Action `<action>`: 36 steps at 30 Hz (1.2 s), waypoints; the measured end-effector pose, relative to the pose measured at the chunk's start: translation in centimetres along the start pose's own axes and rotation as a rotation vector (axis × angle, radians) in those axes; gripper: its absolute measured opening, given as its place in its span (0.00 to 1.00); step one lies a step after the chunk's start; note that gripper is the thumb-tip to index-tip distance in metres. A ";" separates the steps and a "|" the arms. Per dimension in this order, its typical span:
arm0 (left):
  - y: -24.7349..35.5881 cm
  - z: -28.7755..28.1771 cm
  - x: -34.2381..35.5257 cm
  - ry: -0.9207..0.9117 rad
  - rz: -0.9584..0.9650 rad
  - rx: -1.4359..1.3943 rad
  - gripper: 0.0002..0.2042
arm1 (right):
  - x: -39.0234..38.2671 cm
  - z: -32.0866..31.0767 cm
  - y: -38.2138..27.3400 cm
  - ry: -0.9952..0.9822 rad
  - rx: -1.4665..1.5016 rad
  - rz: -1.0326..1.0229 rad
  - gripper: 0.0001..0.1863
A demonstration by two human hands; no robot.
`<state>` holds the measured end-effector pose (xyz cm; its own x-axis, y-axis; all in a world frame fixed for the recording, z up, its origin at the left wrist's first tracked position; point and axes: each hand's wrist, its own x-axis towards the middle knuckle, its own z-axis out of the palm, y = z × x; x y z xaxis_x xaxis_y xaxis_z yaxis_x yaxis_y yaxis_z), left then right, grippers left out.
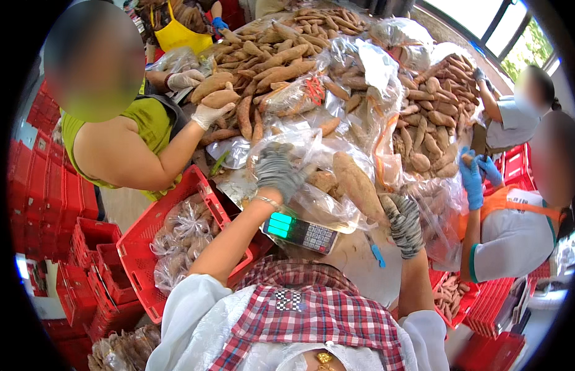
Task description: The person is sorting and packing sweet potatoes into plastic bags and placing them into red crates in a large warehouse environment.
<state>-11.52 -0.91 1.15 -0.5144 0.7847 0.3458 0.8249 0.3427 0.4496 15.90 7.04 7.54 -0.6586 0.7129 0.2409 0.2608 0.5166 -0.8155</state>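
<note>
My left hand (pixel 274 173), in a grey striped glove, grips the upper edge of a clear plastic bag (pixel 303 145) over a digital scale (pixel 300 234) with a lit display. Large sweet potatoes (pixel 349 179) lie in or under the bag, partly hidden by plastic. My right hand (pixel 403 226), gloved alike, is closed on a sweet potato (pixel 383 207) at the bag's right. A blue-handled tool (pixel 374 249) lies below the bag. A red crate (pixel 139 260) holding bagged sweet potatoes stands at my lower left.
A wide table carries sweet potato piles (pixel 278 55) and more bags. Co-workers in gloves stand at left (pixel 114 136), far back (pixel 179 31) and right (pixel 504 241). Stacked red crates (pixel 49 191) fill the left side; further crates (pixel 485 309) sit at lower right. A window (pixel 491 31) is behind.
</note>
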 end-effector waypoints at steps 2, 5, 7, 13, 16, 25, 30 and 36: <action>-2.1 2.5 1.3 -0.006 0.085 0.226 0.23 | 1.8 0.2 -0.1 -0.129 -0.014 0.008 0.14; -3.0 1.2 1.8 -0.017 0.084 -0.012 0.18 | 3.4 -0.2 1.3 -0.222 -0.468 -0.449 0.15; -1.8 -3.3 1.6 -0.088 -0.086 -0.628 0.15 | 4.8 0.8 1.5 -0.318 -0.330 -0.280 0.13; 3.1 -13.3 -0.4 -0.241 -0.108 -1.487 0.13 | 12.2 5.7 1.2 -0.561 -0.179 -0.238 0.12; 3.0 -13.1 -1.4 -0.261 -0.106 -1.360 0.15 | 13.4 7.1 0.9 -0.613 -0.292 0.105 0.15; -0.2 -12.4 -2.6 -0.153 -0.251 -1.047 0.16 | 6.1 4.1 -0.3 -0.065 -0.292 0.103 0.16; -1.7 -10.4 -3.0 -0.104 -0.273 -0.958 0.27 | 1.3 1.0 2.3 0.144 -0.142 0.084 0.08; 0.8 -11.8 -2.2 -0.175 -0.170 -1.016 0.10 | -1.1 -1.3 3.2 0.198 -0.105 0.186 0.07</action>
<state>-12.52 -8.41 10.47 -0.4977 0.8582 0.1255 0.1176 -0.0766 0.9901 18.39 8.50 5.32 -0.4448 0.8733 0.1986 0.4431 0.4073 -0.7986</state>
